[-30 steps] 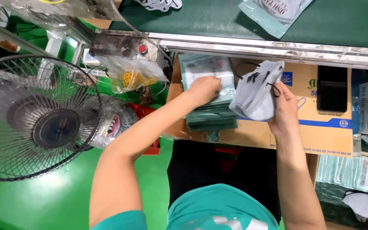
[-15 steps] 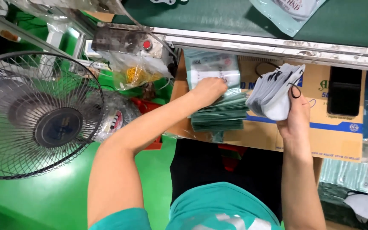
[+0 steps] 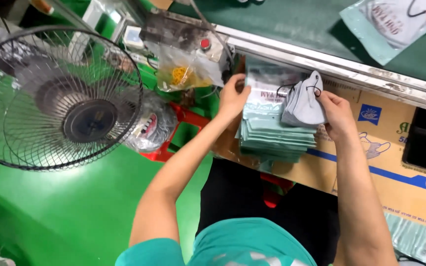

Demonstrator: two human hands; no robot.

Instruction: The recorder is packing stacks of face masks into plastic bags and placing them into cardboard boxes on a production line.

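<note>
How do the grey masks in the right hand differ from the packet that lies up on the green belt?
The grey masks are bare, while the packet on the belt holds its mask inside a pale green pouch. The grey masks are a small bundle held up in the right hand above the stack of pouches; the packet lies flat and alone on the belt. Both show black ear loops.

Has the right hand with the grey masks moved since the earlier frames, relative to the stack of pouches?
Yes. The right hand has carried the grey masks leftward, from beside the stack of pouches to over it.
</note>
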